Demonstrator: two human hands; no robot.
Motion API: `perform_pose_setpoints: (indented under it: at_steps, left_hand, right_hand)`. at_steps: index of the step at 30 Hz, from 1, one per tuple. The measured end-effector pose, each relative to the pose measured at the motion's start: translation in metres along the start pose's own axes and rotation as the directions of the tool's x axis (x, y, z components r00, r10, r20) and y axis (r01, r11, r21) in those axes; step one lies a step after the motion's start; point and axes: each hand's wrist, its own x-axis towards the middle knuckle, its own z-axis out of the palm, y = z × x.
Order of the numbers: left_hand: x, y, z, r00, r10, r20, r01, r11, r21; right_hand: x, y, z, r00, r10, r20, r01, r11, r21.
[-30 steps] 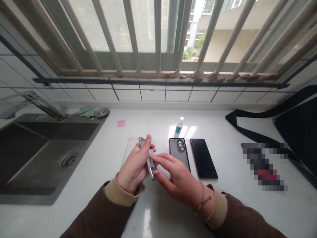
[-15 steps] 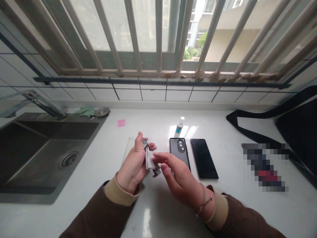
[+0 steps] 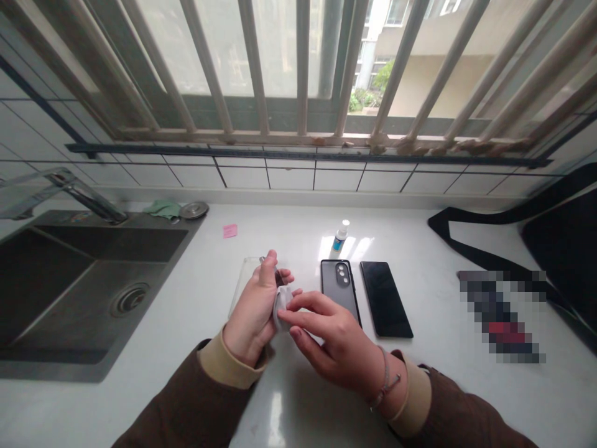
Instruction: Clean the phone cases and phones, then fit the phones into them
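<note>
At the left end of the worktop (image 3: 181,317) we have the dark sink (image 3: 51,371), with the tap (image 3: 96,202) leaning over its back rim, and a green cloth (image 3: 163,209) and a round metal cover (image 3: 194,210) by its back right corner. Moving right, a small pink note (image 3: 230,231) lies towards the worktop's back edge. Now the action: a clear flat piece (image 3: 244,274) lies partly hidden behind the left hand (image 3: 252,305), and that hand's grip is clamped on a slim shiny object (image 3: 278,277), tilted above the middle of the worktop, thumb along its upper end, most of it covered. Over its lower part sits a pale, crumpled cloth (image 3: 283,295), and here's the right hand (image 3: 336,333), coming in from the right, bracelet (image 3: 386,379) at the wrist, fingertips on that cloth; whether its grip closes on the fabric, thumb included, I cannot tell. Just beyond, a black-rimmed phone case (image 3: 333,283) lies partly behind the right hand, with a little white-capped bottle (image 3: 341,236) upright nearer the back edge. Beside the case, a dark phone (image 3: 386,300) lies flat, and towards the worktop's right side there's a pixelated item (image 3: 504,320), then a black strap (image 3: 478,216) looping out of the back right corner.
</note>
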Motion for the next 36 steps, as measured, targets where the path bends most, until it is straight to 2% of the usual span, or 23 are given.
perform_pose_setpoints:
  at_steps: [5,7,14,23,27,32,34,36]
  left_hand:
    - [0.006,0.004,0.003,0.992,-0.047,-0.114,0.029,0.988,-0.154]
    - [0.008,0.006,0.003,0.991,-0.054,-0.125,0.027,0.978,-0.206]
    - [0.009,0.011,-0.001,0.988,-0.157,-0.014,0.145,0.941,-0.307]
    - [0.010,0.015,-0.006,0.984,-0.165,0.071,0.179,0.919,-0.352]
    - [0.008,0.015,-0.003,0.985,-0.166,0.053,0.174,0.920,-0.350]
    - [0.001,0.003,0.005,0.998,-0.053,0.042,0.062,0.957,-0.282]
    - [0.000,-0.002,0.005,0.995,0.008,0.100,0.018,0.968,-0.249]
    - [0.000,-0.005,0.002,0.986,0.088,0.141,-0.060,0.979,-0.196]
  right_hand:
    - [-0.003,0.001,-0.001,0.991,-0.132,-0.030,0.126,0.980,-0.157]
    - [-0.003,0.001,-0.002,0.985,-0.160,-0.058,0.148,0.973,-0.176]
    - [0.000,0.003,-0.005,0.982,-0.136,-0.133,0.119,0.985,-0.125]
    - [0.001,0.012,-0.006,0.986,-0.062,-0.157,0.044,0.992,-0.114]
    - [0.002,0.009,-0.006,0.987,-0.085,-0.133,0.064,0.986,-0.156]
    - [0.001,0.003,-0.004,0.984,-0.163,-0.066,0.144,0.963,-0.228]
    - [-0.001,0.002,-0.004,0.985,-0.138,-0.107,0.108,0.963,-0.245]
    - [-0.001,0.002,-0.004,0.977,-0.048,-0.208,0.004,0.979,-0.204]
